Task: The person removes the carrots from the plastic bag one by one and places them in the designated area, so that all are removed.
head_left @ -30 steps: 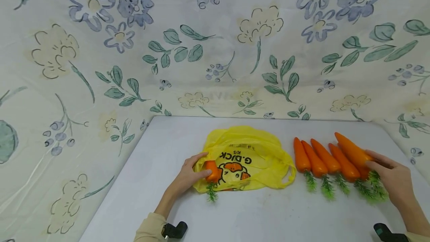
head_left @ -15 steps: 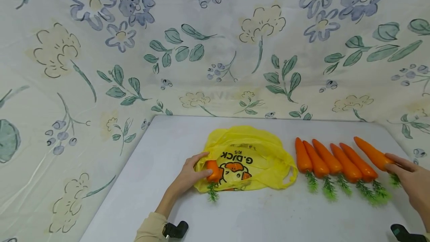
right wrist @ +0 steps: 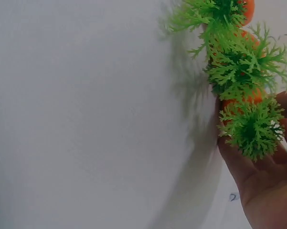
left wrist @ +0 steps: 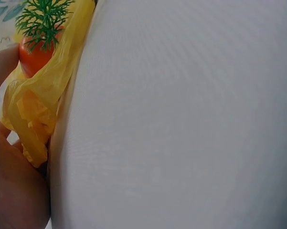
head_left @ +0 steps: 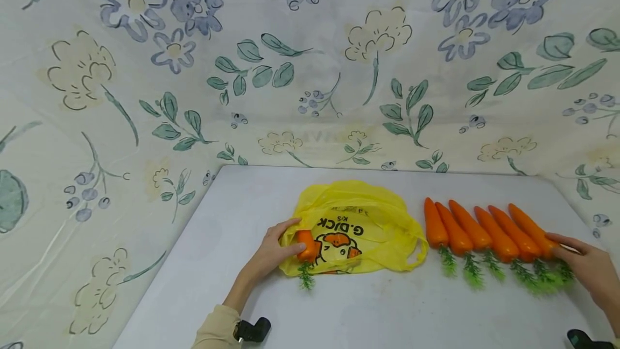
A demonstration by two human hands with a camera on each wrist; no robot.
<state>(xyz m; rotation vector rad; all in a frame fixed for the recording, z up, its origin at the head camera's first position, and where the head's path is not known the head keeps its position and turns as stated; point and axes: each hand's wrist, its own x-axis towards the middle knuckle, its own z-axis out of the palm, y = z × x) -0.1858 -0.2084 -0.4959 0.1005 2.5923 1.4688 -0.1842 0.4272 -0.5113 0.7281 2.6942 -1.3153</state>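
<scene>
My left hand [head_left: 268, 255] holds the left edge of a yellow plastic bag [head_left: 373, 203] with a printed duck, which lies flat on the table. Its thumb rests on an orange toy carrot [head_left: 306, 244] at the bag's mouth, the green leaves sticking out toward me. In the left wrist view, bag film [left wrist: 36, 119] bunches between thumb and fingers. On the right, my right hand [head_left: 586, 268] pinches the leafy end of the rightmost carrot [head_left: 527, 225]. In the right wrist view its leaves [right wrist: 253, 131] lie between the thumb and fingers.
Several more carrots [head_left: 462, 225] lie side by side between the bag and my right hand, tips pointing away. The white table [head_left: 387, 311] ends at a flower-patterned sheet [head_left: 290, 96] behind. A black wrist device [head_left: 253, 330] sits on the left cuff.
My right hand drew one carrot off to the right, then brought it back left against the end of the row. The left hand, bag and its carrot stayed in place.
</scene>
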